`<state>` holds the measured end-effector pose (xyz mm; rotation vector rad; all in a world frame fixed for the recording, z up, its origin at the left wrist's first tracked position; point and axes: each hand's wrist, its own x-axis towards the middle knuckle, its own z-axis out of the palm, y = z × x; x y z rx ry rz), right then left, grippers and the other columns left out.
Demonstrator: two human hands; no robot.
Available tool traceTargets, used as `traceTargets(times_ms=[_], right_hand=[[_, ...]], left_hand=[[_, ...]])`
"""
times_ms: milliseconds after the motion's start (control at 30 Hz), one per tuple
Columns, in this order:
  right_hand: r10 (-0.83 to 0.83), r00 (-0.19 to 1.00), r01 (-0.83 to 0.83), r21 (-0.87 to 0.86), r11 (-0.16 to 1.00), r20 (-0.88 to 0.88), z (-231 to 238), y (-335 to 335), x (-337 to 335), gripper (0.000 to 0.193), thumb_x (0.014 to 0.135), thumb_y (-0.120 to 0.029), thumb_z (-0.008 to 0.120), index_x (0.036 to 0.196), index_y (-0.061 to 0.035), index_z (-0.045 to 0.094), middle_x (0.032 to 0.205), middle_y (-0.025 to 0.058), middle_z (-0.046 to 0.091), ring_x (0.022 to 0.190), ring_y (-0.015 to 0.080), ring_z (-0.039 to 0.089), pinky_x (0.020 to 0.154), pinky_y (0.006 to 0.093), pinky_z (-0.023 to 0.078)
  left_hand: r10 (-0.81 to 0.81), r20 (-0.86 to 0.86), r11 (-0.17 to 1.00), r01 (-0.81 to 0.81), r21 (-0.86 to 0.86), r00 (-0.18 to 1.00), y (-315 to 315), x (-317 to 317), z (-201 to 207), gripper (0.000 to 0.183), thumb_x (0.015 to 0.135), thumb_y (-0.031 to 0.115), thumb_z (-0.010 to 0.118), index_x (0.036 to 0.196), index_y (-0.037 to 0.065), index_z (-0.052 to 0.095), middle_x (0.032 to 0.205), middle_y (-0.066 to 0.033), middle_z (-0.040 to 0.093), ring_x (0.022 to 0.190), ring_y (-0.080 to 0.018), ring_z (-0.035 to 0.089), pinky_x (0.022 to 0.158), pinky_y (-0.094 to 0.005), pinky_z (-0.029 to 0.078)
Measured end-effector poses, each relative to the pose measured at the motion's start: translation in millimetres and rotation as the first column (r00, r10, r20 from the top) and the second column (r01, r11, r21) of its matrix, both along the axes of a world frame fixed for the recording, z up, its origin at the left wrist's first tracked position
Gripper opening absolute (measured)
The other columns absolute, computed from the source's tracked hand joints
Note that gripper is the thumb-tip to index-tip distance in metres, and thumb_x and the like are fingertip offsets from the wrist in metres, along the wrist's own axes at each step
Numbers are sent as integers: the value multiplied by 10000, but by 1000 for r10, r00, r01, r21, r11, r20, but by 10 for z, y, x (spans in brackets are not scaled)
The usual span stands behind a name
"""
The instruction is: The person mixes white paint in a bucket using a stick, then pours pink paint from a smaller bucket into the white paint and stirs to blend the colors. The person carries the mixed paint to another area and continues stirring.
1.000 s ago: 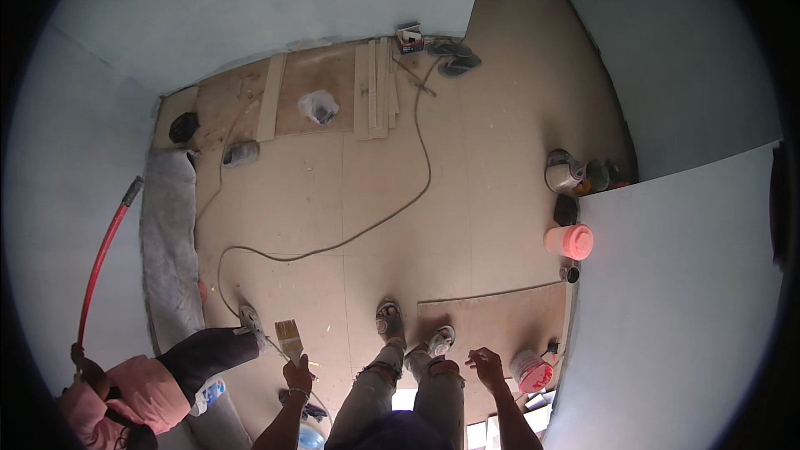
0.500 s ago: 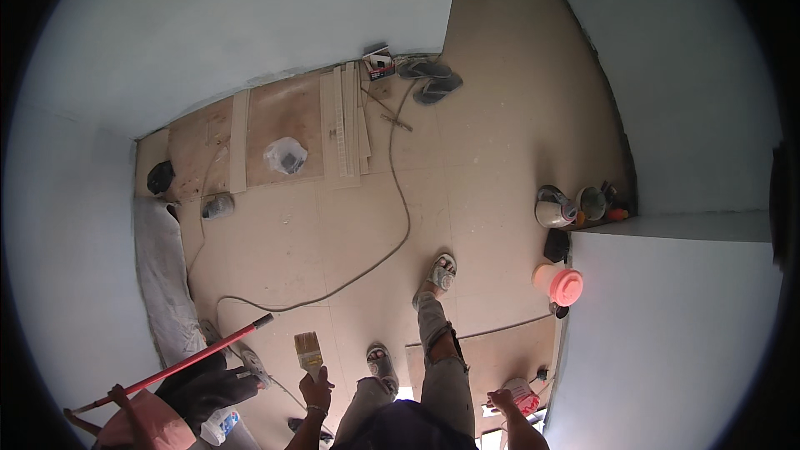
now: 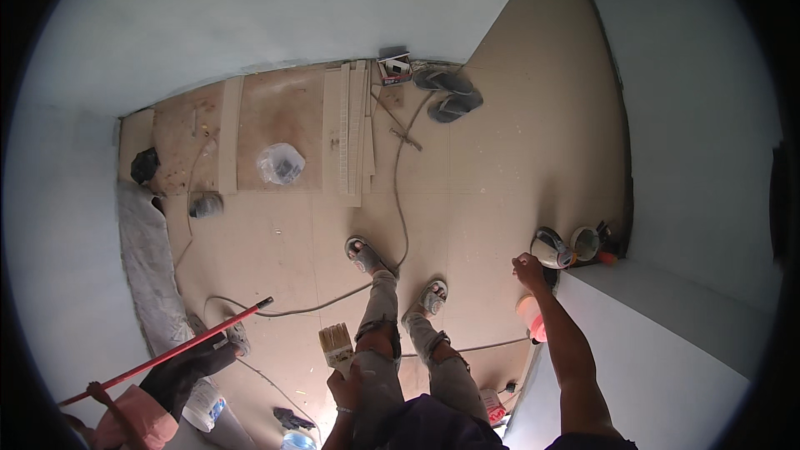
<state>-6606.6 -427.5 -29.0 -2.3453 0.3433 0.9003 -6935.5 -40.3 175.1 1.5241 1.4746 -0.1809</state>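
Observation:
In my left hand (image 3: 344,387) I grip a wide flat paintbrush (image 3: 337,347), its pale bristles pointing up and away from me. My right arm stretches forward to the right. My right hand (image 3: 528,272) has its fingers curled together, close to a whitish jug-like container (image 3: 547,248) with a dark handle. Whether those fingers hold anything is too small to tell. A pink-and-orange tub (image 3: 531,317) stands below that forearm, partly hidden by it.
A person (image 3: 142,408) at the lower left holds a red pole (image 3: 167,357). A cable (image 3: 402,200) winds over the tiled floor (image 3: 483,175) past my feet. Ahead lie boards (image 3: 343,129), a plastic bag (image 3: 282,164) and dark slippers (image 3: 454,105). A round pot (image 3: 586,242) stands by the right wall.
I have stepped forward, and my right hand has reached out and up toward the container by the right wall. My left hand has moved slightly right and down with the paintbrush.

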Motion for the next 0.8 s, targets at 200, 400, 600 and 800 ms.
traceTargets(times_ms=[200,400,600,800], right_hand=[[95,986,-83,86,993,-138,-145,1338,656,257,915,-226,647,897,31,650,720,122,695,647,196,701,577,325,562],[317,944,-313,57,948,-93,-1687,2555,1108,381,869,-338,641,970,26,690,909,222,716,952,357,693,825,446,535],[356,921,-321,213,923,-156,-2658,4477,1718,430,868,-376,703,1037,17,663,915,131,716,872,253,699,790,353,561],[31,931,58,232,971,-363,-3529,5027,1953,614,837,-359,718,1268,46,554,1311,248,580,1201,316,591,971,407,496]], left_hand=[[-25,75,999,23,30,997,823,578,-447,324,940,245,659,746,-14,640,586,-77,637,512,-148,600,511,-297,473],[203,125,979,-200,-35,971,1305,1358,-984,318,954,230,647,761,-23,635,573,-69,626,507,-132,584,513,-285,476],[532,101,846,-524,-101,840,1272,2018,-1711,345,965,234,625,701,21,562,575,-85,594,509,-171,571,514,-312,476],[396,152,908,-362,-209,906,1292,2263,-1986,375,968,298,619,709,49,508,615,-91,566,551,-196,568,560,-333,481]])
